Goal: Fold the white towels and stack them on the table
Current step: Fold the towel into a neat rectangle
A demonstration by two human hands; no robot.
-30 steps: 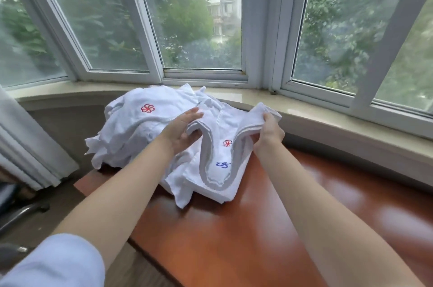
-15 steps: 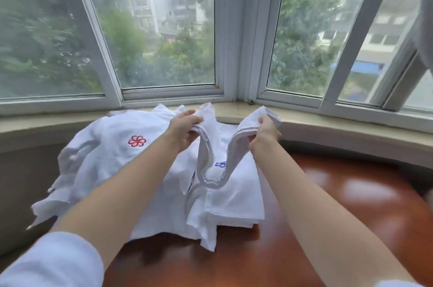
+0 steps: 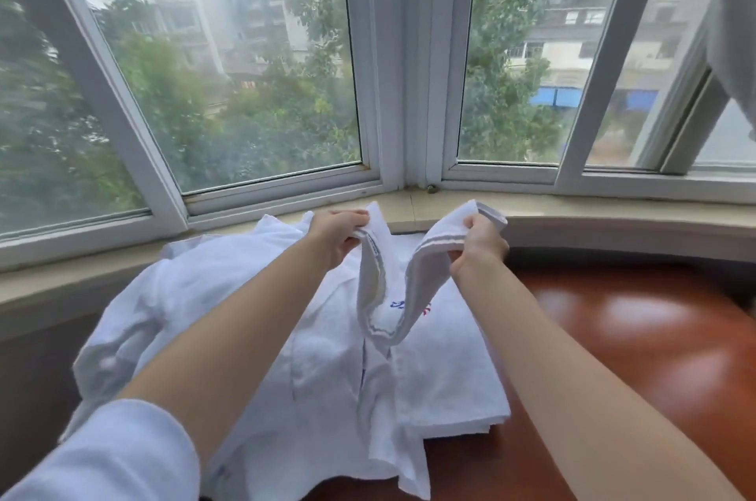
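I see my left hand (image 3: 337, 232) and right hand (image 3: 478, 240) each pinching a corner of 1 white towel (image 3: 388, 296), lifted sagging over the pile (image 3: 229, 320) at the table (image 3: 638, 337) far edge; next, I judge, spread it taut

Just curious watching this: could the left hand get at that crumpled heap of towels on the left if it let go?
Probably yes. The left hand grips one corner of the raised towel, and the crumpled heap lies right beside and under that forearm on the table, with nothing between them.
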